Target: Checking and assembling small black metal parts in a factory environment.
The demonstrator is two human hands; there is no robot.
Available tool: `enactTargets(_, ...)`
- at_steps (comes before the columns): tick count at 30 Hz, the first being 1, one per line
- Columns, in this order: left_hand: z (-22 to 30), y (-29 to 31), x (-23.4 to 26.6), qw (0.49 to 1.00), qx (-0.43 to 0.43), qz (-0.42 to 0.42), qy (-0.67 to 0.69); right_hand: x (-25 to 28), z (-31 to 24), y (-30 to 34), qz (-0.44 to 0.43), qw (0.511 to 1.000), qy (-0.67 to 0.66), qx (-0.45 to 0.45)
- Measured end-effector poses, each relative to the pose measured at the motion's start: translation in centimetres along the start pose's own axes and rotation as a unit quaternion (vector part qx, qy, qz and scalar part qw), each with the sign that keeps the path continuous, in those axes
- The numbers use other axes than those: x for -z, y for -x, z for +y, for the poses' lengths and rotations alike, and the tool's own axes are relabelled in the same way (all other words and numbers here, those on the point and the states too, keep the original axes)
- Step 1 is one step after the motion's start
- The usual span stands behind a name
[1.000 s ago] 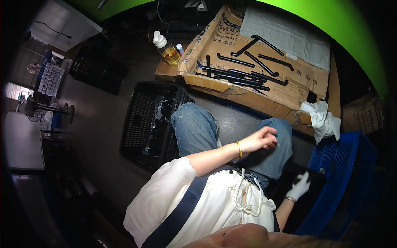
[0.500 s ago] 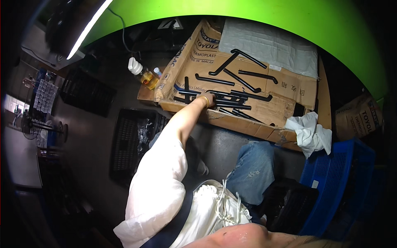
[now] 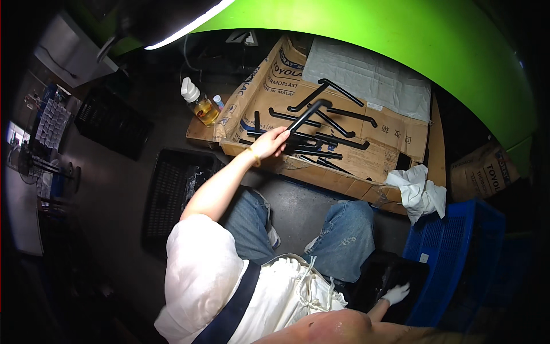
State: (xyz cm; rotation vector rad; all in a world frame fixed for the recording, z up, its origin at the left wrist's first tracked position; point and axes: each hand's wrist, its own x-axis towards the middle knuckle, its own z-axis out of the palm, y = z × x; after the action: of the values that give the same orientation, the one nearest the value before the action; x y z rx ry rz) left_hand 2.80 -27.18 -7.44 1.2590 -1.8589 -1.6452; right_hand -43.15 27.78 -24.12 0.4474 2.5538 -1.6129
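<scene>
My left hand [image 3: 271,143], bare with a yellow band at the wrist, is closed round one end of a black bent tube [image 3: 302,118]. The tube's bent end points up and away, above the near part of a flattened-sided cardboard box [image 3: 344,179]. Several similar black tubes [image 3: 344,141] lie crisscrossed in the box. On the right, low down, my right hand [image 3: 396,293] wears a white glove; its fingers look stretched out and hold nothing I can see. It is over a dark crate [image 3: 409,269] beside my leg.
White crumpled cloth [image 3: 421,192] hangs over the box's near right corner. A blue crate [image 3: 452,246] stands at the right, a black crate [image 3: 163,195] at the left. A spray bottle [image 3: 200,103] with yellow liquid is by the box's left side. Green machinery [image 3: 401,34] curves overhead.
My left hand has lifted a black bent tube from the pile and drawn back slightly left. My gloved right hand has come into view at the lower right.
</scene>
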Motion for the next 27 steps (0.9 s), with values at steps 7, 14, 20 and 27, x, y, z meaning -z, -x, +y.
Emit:
enactTargets(7,2.3,10.9,-7.7,0.907,-0.125,-0.04,0.401,-9.0,-21.8,20.5,-0.388,0.91,-0.109,0.095)
enactTargets(14,4.7,18.6,-10.3,0.891,-0.081,-0.019,0.446,-9.3,-25.9,38.7,-0.696,0.651,0.079,0.292)
enactTargets(20,5.5,21.6,-10.7,0.866,-0.102,-0.094,0.48,-8.4,-25.4,39.5,-0.632,0.521,0.065,0.571)
enactTargets(27,5.7,22.9,-10.9,0.884,-0.105,-0.072,0.451,-7.1,-26.4,40.2,-0.661,0.594,0.051,0.457)
